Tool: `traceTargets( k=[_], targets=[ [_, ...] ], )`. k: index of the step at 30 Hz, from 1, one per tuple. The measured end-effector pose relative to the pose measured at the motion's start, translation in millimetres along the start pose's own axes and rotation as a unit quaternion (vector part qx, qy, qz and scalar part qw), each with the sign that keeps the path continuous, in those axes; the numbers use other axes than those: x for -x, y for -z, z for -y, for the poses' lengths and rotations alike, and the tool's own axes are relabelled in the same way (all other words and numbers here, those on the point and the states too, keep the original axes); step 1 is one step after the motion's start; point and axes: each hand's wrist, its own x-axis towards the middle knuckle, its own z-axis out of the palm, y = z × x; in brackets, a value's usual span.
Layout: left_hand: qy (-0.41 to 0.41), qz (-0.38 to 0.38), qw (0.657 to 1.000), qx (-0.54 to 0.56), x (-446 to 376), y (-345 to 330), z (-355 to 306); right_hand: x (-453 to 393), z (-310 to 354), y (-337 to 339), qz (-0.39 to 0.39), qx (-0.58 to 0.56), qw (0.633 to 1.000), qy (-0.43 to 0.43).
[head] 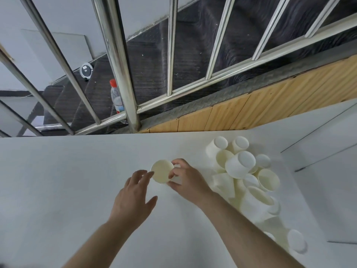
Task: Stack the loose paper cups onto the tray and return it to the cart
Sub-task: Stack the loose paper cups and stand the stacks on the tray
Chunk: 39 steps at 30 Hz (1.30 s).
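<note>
Stacking begins: right hand (pixel 190 183) pinches cup (pixel 162 171); left hand (pixel 135 198), fingers spread, at 8 o'clock. Next, probably nest onto pile (pixel 249 180) at 3 o'clock.

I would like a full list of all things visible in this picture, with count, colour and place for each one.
held paper cup: one, cream-white, mouth toward the camera, above the table centre
paper cup pile: many, exact count unclear, cream-white, lying jumbled on the table's right side
table: one, white, fills the lower half
railing: one, silver metal bars, beyond the table's far edge
wooden panel: one, light brown, under the railing at right
plastic bottle: one, clear with red cap, behind the railing
round device: one, white and black, on the dark stairs at far left
left hand: one, fingers spread, close beside the held cup
right hand: one, gripping the held cup's side
</note>
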Motion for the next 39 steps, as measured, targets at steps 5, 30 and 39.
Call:
traceTargets(
  k=[5,30,39],
  targets=[
    [-0.030,0.044,0.999,-0.005,8.2,-11.0,1.4,40.4,11.5,-18.6,0.023,0.009,0.999,0.024],
    [-0.027,0.085,0.996,-0.017,24.8,-21.8,-4.7,59.8,-54.9,98.3,-0.197,0.135,0.923,-0.301],
    [-0.029,0.074,0.997,-0.009,22.8,-20.2,-6.5,58.0,-51.0,98.2,-0.224,0.063,0.934,-0.272]
  ],
)
